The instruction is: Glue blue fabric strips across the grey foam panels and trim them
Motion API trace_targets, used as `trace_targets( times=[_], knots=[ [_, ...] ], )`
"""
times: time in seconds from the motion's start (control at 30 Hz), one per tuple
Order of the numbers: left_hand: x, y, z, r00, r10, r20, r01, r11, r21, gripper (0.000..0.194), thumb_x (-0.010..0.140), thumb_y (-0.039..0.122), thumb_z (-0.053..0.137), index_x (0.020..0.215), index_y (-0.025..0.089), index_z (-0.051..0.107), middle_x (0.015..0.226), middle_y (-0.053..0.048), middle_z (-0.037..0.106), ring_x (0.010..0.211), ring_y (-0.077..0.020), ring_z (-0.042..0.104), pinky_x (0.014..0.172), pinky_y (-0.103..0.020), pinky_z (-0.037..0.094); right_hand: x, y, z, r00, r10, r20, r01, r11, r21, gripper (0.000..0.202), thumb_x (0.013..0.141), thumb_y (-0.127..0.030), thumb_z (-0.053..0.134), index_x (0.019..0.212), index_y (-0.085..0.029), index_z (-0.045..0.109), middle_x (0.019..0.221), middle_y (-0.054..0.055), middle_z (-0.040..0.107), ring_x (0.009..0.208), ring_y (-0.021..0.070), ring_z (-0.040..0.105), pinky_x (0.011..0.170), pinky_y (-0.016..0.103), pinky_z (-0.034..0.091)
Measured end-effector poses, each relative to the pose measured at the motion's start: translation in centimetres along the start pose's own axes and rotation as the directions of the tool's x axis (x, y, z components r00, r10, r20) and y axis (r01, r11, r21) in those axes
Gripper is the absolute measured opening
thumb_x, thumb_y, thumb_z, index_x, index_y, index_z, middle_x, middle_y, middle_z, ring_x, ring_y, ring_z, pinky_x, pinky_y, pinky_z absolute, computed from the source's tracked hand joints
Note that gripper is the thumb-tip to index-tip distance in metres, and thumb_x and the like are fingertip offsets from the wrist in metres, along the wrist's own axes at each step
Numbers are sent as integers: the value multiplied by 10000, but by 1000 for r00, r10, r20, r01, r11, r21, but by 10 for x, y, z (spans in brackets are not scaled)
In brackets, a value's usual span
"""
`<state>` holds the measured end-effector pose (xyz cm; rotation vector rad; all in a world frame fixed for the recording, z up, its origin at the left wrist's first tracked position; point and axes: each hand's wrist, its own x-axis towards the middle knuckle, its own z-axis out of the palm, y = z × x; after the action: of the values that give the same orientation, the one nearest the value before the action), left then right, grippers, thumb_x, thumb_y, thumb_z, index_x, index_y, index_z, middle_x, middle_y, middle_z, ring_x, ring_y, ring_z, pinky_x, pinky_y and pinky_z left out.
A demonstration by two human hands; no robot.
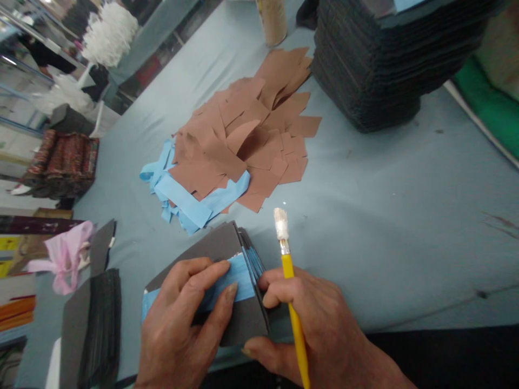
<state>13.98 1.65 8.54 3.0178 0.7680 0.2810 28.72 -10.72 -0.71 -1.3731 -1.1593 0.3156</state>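
Observation:
A small stack of dark grey pieces (245, 324) with light blue strips (241, 276) across them lies near the table's front edge. My left hand (186, 319) rests on top of it, thumb and fingertips pressing the blue strip. At the stack's right edge, my right hand (312, 319) has its fingers curled against the layers, the thumb below near the corner. A yellow-handled brush (294, 308) is held in my right hand, its whitish bristles pointing up and away. Whether the right fingers also grip a layer is hard to see.
Brown pieces (243, 129) and loose blue strips (182, 200) are heaped behind the hands. A tall dark stack (365, 70) stands back right, a jar (272, 21) beside it. Left are another dark stack (101, 324) and pink cloth (68, 251).

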Motion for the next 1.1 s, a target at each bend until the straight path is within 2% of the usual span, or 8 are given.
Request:
trace_targets(
  times=[0.23, 0.47, 0.63, 0.77, 0.9, 1.0, 1.03, 1.1],
  knots=[
    [0, 0, 1, 1000, 12, -1, -12, 1000, -12, 155, 1062, 236, 588, 1205, 222, 647, 1074, -27, 637, 936, -142, 682, 856, -233, 562, 0, 0, -1, 1000, 3, -1, -3, 1000, 11, 301, 1068, -560, 564, 1036, -264, 520, 925, 48, 820, 767, 205, 814, 629, 307, 616],
    [-2, 1, 5, 999, -19, -25, 18, 999, -43, 155, 1056, 254, 607, 1204, 238, 648, 1080, -34, 652, 958, -162, 696, 855, -270, 578, -2, 2, 1, 999, -16, -34, 16, 1000, -2, 351, 1051, -604, 580, 1029, -258, 529, 895, 53, 810, 749, 210, 809, 633, 301, 623],
    [-2, 2, 7, 995, -50, -82, 41, 993, -112, 156, 1041, 250, 641, 1197, 242, 651, 1101, -35, 675, 985, -172, 703, 879, -291, 583, -4, 5, 0, 999, -38, -19, 38, 999, 30, 349, 980, -537, 725, 1073, -262, 533, 912, 40, 803, 796, 212, 810, 705, 305, 642],
    [-8, 1, 6, 987, -62, -149, 39, 987, -156, 225, 1003, 296, 717, 1209, 237, 648, 1145, -43, 681, 1018, -186, 693, 898, -311, 571, -4, 5, 0, 999, -30, -38, 31, 999, 32, 368, 988, -580, 708, 1055, -266, 526, 908, 25, 796, 806, 196, 809, 723, 291, 640],
    [-24, -2, 0, 974, -107, -200, 70, 980, -187, 296, 968, 272, 759, 1247, 267, 660, 1205, -48, 692, 1083, -224, 688, 953, -369, 557, -4, 6, 0, 999, -31, -42, 31, 999, 10, 391, 992, -618, 683, 1051, -265, 524, 909, 30, 795, 808, 198, 811, 707, 290, 641],
    [-39, -6, -4, 933, -206, -294, 147, 966, -212, 359, 965, 253, 753, 1309, 297, 663, 1253, -51, 699, 1153, -260, 682, 1008, -426, 555, -7, 6, -1, 999, -37, -30, 37, 999, -13, 398, 980, -618, 698, 1060, -265, 533, 919, 39, 796, 804, 212, 813, 686, 299, 647],
    [-45, -8, -4, 901, -253, -351, 180, 957, -228, 373, 973, 265, 742, 1335, 301, 660, 1267, -53, 702, 1184, -272, 679, 1036, -447, 552, -8, 6, -2, 999, -35, -28, 35, 999, -18, 392, 974, -605, 711, 1063, -265, 537, 931, 43, 799, 801, 214, 812, 681, 302, 650],
    [-57, -14, -4, 804, -387, -451, 282, 916, -285, 370, 1011, 312, 689, 1378, 296, 651, 1311, -66, 701, 1249, -287, 669, 1099, -483, 537, -11, 6, -3, 999, -23, -32, 21, 999, -37, 369, 971, -570, 728, 1063, -264, 544, 957, 53, 806, 791, 214, 809, 675, 309, 657]
  ],
)
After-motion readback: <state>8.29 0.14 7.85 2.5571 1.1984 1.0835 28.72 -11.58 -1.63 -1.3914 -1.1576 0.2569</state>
